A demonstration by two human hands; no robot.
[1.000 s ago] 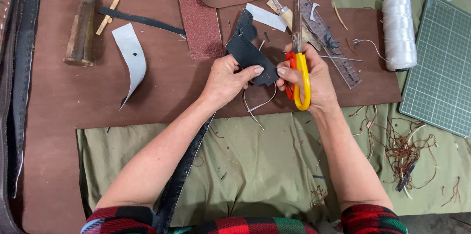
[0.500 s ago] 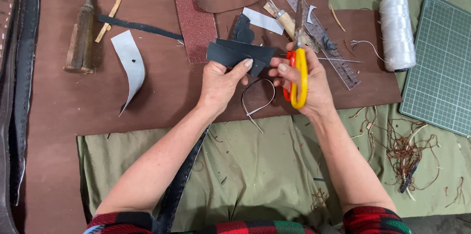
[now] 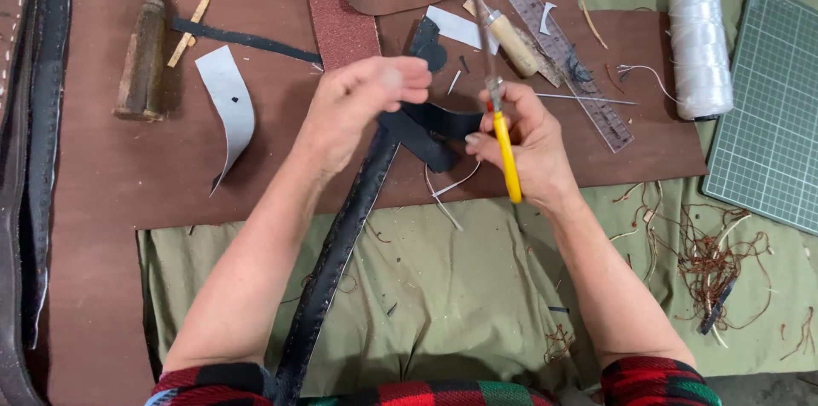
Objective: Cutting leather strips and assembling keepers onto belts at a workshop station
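Black strap (image 3: 341, 236) – matt leather, stitch-holed edges. Scissors (image 3: 498, 116): steel blades, glossy yellow plastic handles. Underlay (image 3: 111, 176) – smooth brown leather on olive cloth (image 3: 460, 287).

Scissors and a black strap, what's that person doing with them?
A person is working with leather at a table. The left hand lifts the end of a long black leather strap, while the right hand holds yellow-handled scissors pointing up beside it. Underneath lies a brown leather sheet, with a ruler and white thread spool nearby.

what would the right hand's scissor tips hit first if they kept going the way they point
Probably the wooden-handled tool beside the scissors in the right hand; height is unclear, so the tips might pass above it.
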